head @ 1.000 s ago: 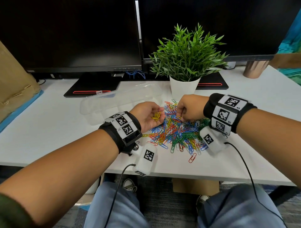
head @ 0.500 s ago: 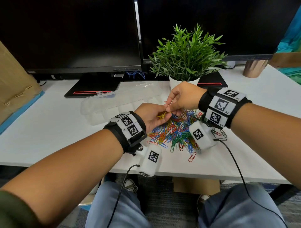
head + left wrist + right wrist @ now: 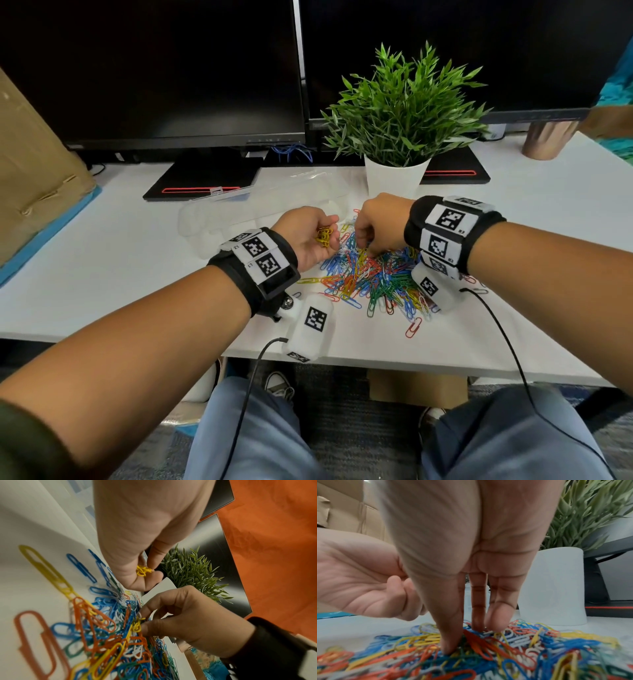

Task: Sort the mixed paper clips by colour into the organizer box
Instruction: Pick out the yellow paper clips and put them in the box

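A heap of mixed coloured paper clips [image 3: 371, 275] lies on the white desk [image 3: 102, 274]. My left hand [image 3: 317, 228] hovers palm-up at the heap's left edge, its curled fingers holding a small bunch of yellow clips [image 3: 323, 236], also seen in the left wrist view [image 3: 143, 570]. My right hand [image 3: 368, 250] reaches down into the heap's far side. Its thumb and forefinger pinch a yellow clip [image 3: 137, 626] that still lies among the others. The clear organizer box [image 3: 239, 214] stands open just beyond the left hand; I cannot make out its compartments.
A potted plant [image 3: 397, 174] in a white pot stands right behind the heap. Two monitors on black stands [image 3: 205, 178] line the back. A cardboard box [image 3: 30, 164] sits far left, a copper cup [image 3: 544, 142] far right. Stray clips [image 3: 412, 327] lie near the front edge.
My right hand rose from the heap to the left hand, handed a yellow clip over, and has dropped back into the heap. The left hand barely moved.
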